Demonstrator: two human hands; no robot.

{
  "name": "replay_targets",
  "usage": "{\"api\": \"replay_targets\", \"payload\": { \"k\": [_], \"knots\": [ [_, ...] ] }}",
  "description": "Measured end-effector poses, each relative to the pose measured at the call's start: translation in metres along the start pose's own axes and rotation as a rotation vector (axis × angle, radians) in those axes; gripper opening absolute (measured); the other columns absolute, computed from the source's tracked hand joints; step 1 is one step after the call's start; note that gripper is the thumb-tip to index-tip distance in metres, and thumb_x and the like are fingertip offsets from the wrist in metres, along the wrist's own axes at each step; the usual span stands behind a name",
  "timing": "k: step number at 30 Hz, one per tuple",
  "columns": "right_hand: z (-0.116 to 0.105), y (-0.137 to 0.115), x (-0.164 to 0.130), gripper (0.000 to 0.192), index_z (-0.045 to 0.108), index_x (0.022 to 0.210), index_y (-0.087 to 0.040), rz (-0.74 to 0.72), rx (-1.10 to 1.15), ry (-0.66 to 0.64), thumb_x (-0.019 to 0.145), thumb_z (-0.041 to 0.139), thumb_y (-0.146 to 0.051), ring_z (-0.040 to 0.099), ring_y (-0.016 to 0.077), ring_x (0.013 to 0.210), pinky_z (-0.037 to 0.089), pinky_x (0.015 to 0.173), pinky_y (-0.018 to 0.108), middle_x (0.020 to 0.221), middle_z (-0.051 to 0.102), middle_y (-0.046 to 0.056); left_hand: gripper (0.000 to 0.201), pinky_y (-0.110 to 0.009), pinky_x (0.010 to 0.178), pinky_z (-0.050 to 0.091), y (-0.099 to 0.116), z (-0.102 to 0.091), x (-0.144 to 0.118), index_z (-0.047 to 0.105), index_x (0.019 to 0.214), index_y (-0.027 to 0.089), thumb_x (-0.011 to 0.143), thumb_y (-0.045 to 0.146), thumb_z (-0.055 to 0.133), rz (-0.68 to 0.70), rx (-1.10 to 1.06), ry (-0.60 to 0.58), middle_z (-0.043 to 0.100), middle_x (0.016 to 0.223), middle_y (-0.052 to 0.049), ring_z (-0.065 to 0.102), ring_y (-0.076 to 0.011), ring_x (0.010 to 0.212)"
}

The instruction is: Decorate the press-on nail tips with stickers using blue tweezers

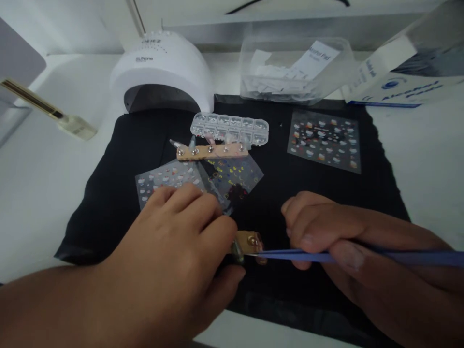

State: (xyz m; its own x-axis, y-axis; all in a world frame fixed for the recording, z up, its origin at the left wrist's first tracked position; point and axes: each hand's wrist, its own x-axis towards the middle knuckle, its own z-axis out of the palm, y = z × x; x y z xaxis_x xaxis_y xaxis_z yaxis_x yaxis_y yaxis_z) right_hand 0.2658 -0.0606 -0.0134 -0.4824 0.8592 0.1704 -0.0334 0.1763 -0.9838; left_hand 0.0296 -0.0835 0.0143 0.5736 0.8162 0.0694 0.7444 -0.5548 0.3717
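My left hand [177,246] is closed around a tan nail display strip [245,237], whose right end shows past my thumb and index finger. A dark green false nail [238,252] sits on it beside my fingertips, with a brownish false nail [261,251] at the far end. My right hand [329,227] grips blue tweezers [286,255], which point left. Their thin tips reach the strip between the two nails; whether they touch it or pinch anything cannot be made out. My left palm hides the rest of the strip.
On the black mat [97,193] lie a second nail strip [210,152], a clear rhinestone case [230,128] and sticker sheets [324,140]. Behind stand a white nail lamp [163,67], a clear bin [250,77] of alcohol pads and a box [402,89]. A flat brush [76,126] lies left.
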Motion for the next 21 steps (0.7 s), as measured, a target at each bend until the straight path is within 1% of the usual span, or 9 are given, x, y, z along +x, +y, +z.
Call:
{"api": "replay_targets", "payload": {
  "k": [3, 9, 14, 18, 21],
  "knots": [
    [-0.0007, 0.0010, -0.0013, 0.018, 0.072, 0.094, -0.028, 0.021, -0.014, -0.012, 0.099, 0.057, -0.036, 0.057, 0.0197, 0.069, 0.049, 0.059, 0.038, 0.073, 0.065, 0.003, 0.011, -0.050, 0.071, 0.044, -0.0006, 0.0005, -0.0007, 0.066, 0.087, 0.020, 0.091, 0.025, 0.058, 0.008, 0.000, 0.000, 0.064, 0.086, -0.007, 0.055, -0.0319, 0.085],
    [-0.0007, 0.0051, -0.0032, 0.017, 0.072, 0.099, -0.028, 0.039, 0.015, -0.020, 0.100, 0.055, -0.031, 0.059, 0.0196, 0.074, 0.050, 0.062, 0.038, 0.076, 0.065, 0.002, 0.012, -0.049, 0.072, 0.042, -0.0013, 0.0036, -0.0035, 0.067, 0.091, 0.021, 0.091, 0.024, 0.056, 0.020, -0.004, 0.017, 0.063, 0.086, -0.006, 0.054, -0.0308, 0.087],
    [-0.0007, 0.0053, -0.0026, 0.018, 0.070, 0.097, -0.029, 0.041, -0.022, -0.031, 0.101, 0.054, -0.034, 0.058, 0.0195, 0.072, 0.050, 0.059, 0.037, 0.074, 0.064, 0.002, 0.011, -0.049, 0.070, 0.043, -0.0020, 0.0038, -0.0022, 0.067, 0.088, 0.021, 0.090, 0.024, 0.057, 0.029, 0.013, 0.018, 0.063, 0.085, -0.006, 0.054, -0.0312, 0.085],
    [-0.0026, 0.0078, -0.0060, 0.018, 0.071, 0.100, -0.030, 0.050, 0.008, -0.026, 0.100, 0.053, -0.031, 0.058, 0.0214, 0.073, 0.050, 0.061, 0.039, 0.076, 0.064, 0.003, 0.011, -0.050, 0.070, 0.044, -0.0025, 0.0032, 0.0003, 0.067, 0.087, 0.021, 0.089, 0.026, 0.058, 0.037, 0.020, 0.020, 0.064, 0.085, -0.007, 0.055, -0.0319, 0.085],
    [-0.0029, 0.0096, -0.0062, 0.019, 0.071, 0.101, -0.029, 0.053, 0.021, -0.033, 0.100, 0.052, -0.030, 0.058, 0.0211, 0.073, 0.049, 0.061, 0.039, 0.076, 0.064, 0.003, 0.010, -0.050, 0.070, 0.044, -0.0029, 0.0038, 0.0003, 0.067, 0.087, 0.021, 0.089, 0.026, 0.058, 0.038, 0.027, 0.019, 0.065, 0.087, -0.007, 0.056, -0.0324, 0.086]
  ]
}}
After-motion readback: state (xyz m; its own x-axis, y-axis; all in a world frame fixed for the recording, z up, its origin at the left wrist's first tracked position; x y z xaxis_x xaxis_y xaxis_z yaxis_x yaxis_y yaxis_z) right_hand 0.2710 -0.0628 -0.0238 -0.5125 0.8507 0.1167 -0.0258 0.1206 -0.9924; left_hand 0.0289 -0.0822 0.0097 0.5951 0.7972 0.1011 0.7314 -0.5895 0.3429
